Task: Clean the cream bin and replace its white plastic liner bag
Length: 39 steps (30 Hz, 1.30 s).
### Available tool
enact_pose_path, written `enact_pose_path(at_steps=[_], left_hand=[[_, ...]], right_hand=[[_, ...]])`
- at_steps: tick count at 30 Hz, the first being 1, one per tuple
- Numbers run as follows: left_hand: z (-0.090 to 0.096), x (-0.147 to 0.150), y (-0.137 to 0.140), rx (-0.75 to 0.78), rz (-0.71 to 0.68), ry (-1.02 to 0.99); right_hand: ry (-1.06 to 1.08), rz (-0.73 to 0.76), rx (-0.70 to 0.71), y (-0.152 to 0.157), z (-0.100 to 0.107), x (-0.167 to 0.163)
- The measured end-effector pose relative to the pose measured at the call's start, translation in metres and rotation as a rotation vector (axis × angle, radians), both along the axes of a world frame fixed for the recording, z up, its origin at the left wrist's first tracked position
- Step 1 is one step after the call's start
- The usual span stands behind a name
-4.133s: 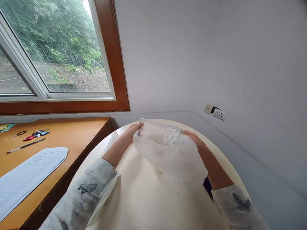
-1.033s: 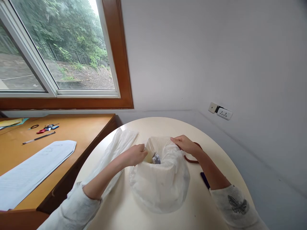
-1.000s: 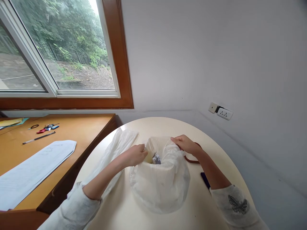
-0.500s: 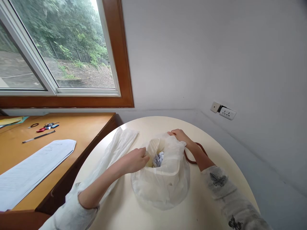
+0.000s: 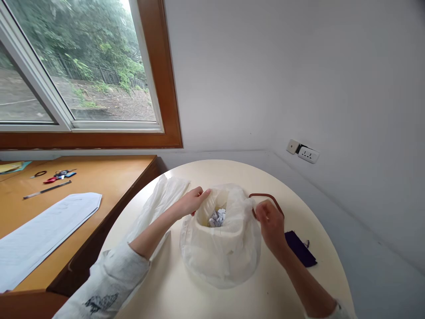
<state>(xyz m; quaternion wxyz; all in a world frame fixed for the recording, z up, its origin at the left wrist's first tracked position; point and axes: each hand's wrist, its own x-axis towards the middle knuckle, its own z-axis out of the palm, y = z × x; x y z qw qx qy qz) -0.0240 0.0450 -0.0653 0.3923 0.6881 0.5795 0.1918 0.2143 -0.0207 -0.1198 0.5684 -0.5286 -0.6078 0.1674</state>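
Note:
A small pale bin (image 5: 212,229) stands on the round table, lined with a thin translucent white plastic bag (image 5: 222,261) folded down loosely around its outside. Crumpled paper (image 5: 217,218) lies inside. My left hand (image 5: 194,201) pinches the bag at the left back of the rim, thumb on top. Just right of the bin, my right hand (image 5: 269,221) is closed beside the bag's edge; its fingertips are slightly blurred, and whether they grip the plastic is unclear. Behind my left forearm lies another flattened white plastic bag (image 5: 162,199).
A brown cord loop (image 5: 265,195) and a dark purple cloth piece (image 5: 300,249) lie on the round table (image 5: 282,292), right of the bin. Left is a wooden desk (image 5: 109,177) with paper sheets (image 5: 49,230), a pen (image 5: 46,190) and keys (image 5: 61,175). A wall socket (image 5: 308,154) is at right.
My right hand has moved from the back of the rim toward me, to the bin's right side. My left hand has shifted slightly back along the rim. The purple cloth now shows.

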Motion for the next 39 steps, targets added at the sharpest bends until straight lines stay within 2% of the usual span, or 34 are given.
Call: enact_pose_path(at_steps=[3,7,11,14,18,25,30,35,37,39], left_hand=[[-0.008,0.005,0.003,0.123,0.008,-0.038],[-0.013,0.006,0.003,0.164,0.036,-0.063],[-0.016,0.004,0.004,0.179,0.063,-0.071],[-0.016,0.003,0.005,0.189,0.086,-0.055],[-0.012,0.002,0.006,0.196,0.08,-0.001],[-0.004,-0.003,0.003,0.255,0.067,0.098],[0.0,-0.009,0.002,0.306,0.102,0.125],[-0.004,-0.018,0.005,0.326,0.132,0.161],[-0.005,-0.021,0.008,0.319,0.119,0.181],[-0.002,-0.023,0.008,0.329,0.123,0.194]], right_hand=[[-0.103,0.228,-0.095,-0.021,-0.013,-0.011],[-0.049,0.318,-0.149,-0.026,-0.024,-0.021],[0.018,0.325,-0.118,-0.028,-0.028,-0.024],[0.011,0.264,-0.083,-0.031,-0.026,-0.023],[0.011,0.173,-0.036,-0.036,-0.018,-0.017],[0.013,0.147,-0.036,-0.046,0.002,-0.007],[0.002,0.132,-0.06,-0.059,0.005,-0.001],[-0.055,0.112,-0.107,-0.07,-0.011,-0.001],[-0.126,0.15,-0.171,-0.073,-0.017,-0.003],[-0.22,0.252,-0.28,-0.075,-0.018,-0.003]])
